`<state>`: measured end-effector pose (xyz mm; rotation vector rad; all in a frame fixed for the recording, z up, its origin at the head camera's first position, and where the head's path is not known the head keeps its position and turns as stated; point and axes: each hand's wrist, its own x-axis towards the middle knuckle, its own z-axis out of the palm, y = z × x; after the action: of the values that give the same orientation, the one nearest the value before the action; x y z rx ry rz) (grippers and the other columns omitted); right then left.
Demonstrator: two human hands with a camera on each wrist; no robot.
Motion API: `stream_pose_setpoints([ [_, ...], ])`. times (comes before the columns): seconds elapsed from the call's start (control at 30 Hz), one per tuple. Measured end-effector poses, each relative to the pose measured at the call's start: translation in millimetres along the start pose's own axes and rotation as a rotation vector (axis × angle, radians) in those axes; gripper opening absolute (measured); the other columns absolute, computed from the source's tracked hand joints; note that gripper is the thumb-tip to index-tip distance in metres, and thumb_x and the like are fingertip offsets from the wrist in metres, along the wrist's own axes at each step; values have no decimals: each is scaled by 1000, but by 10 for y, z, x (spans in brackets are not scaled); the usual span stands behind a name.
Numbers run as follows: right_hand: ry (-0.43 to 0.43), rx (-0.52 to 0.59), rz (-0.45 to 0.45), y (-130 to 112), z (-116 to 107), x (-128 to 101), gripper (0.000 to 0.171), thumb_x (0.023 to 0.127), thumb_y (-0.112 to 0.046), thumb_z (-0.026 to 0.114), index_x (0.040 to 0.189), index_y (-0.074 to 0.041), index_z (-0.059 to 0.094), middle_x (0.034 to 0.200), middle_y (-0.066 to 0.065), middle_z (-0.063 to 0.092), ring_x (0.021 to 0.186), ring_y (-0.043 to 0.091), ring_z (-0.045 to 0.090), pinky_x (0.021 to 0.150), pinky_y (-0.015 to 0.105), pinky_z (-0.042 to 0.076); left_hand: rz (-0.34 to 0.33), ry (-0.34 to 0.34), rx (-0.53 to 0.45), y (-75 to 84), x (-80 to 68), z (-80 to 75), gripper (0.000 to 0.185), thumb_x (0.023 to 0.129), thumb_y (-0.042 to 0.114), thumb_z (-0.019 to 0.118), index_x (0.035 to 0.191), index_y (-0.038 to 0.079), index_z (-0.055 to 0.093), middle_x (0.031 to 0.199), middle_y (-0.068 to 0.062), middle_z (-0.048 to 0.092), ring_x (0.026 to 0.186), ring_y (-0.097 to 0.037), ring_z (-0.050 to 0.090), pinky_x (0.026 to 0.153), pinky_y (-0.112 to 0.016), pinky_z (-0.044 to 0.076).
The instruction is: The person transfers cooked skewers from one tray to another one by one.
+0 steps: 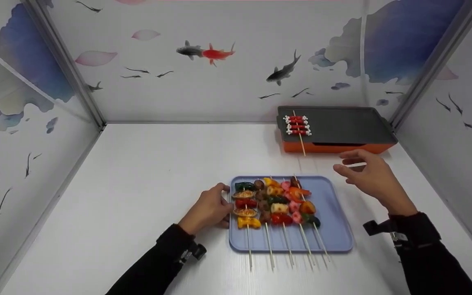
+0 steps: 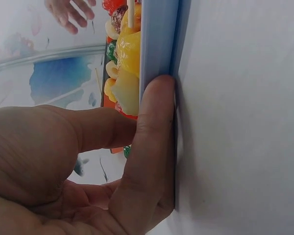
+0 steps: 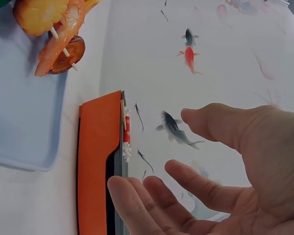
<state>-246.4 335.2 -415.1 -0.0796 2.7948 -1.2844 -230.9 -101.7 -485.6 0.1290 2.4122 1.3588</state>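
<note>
A blue tray lies on the white table, bearing several skewers of toy-like food with their sticks jutting over its near edge. My left hand holds the tray's left rim, thumb over the edge and fingers along its outer side, as the left wrist view shows at the rim. My right hand hovers beyond the tray's upper right corner, fingers spread and loosely bent, holding nothing. It is nearest the orange grill with a dark flat top. One skewer of red and white pieces lies on the grill's left part.
Panels printed with fish and blue washes enclose the table at the back and both sides. The grill stands against the back wall, at the right corner. White tabletop stretches left of the tray.
</note>
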Motion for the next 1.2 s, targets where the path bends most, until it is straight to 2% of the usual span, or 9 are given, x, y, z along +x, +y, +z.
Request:
stream_pose_setpoints([
  [0.1,0,-6,10,-24,-3,65,77,111,-58,76,167,-9,56,168,27,57,150,50,66,111,40,68,0,-4,6,5,4,5,58,109,7,71,163,0,52,102,-13,78,70,-16,77,60,-29,70],
  [0.2,2,-25,6,-29,11,154,78,111,-60,75,168,-9,56,169,28,56,154,53,61,121,66,61,-1,-8,0,1,8,6,58,109,8,70,164,0,51,102,-13,78,69,-16,78,61,-29,70],
  [0.27,-1,-29,2,-31,25,213,79,112,-58,74,169,-8,55,170,29,55,157,54,58,124,72,56,2,-10,-4,-8,9,3,59,109,8,70,164,0,51,103,-13,78,69,-16,78,61,-29,70],
  [0.47,-27,-31,-15,-77,75,351,84,111,-59,76,175,-11,49,177,25,51,162,51,54,130,73,49,0,-10,2,-31,17,1,59,110,9,70,165,0,50,104,-12,78,69,-15,79,62,-28,70],
  [0.7,-20,-47,-40,-105,149,464,84,110,-58,78,175,-14,49,179,22,48,163,49,51,130,72,49,-6,-7,8,-22,21,0,59,110,10,70,164,0,51,103,-13,79,67,-15,78,60,-28,69],
  [1.0,4,-56,-81,-133,261,602,81,112,-53,77,174,-9,50,178,24,50,160,51,54,131,69,52,-4,-3,9,-8,-4,3,58,110,9,70,164,0,52,104,-13,78,70,-16,80,62,-29,71],
  [1.2,29,-94,-83,-204,343,722,77,112,-43,80,171,-2,52,173,30,53,157,53,57,129,70,54,5,1,25,-4,-3,12,58,109,9,70,164,0,52,104,-12,79,70,-15,79,63,-29,70],
])
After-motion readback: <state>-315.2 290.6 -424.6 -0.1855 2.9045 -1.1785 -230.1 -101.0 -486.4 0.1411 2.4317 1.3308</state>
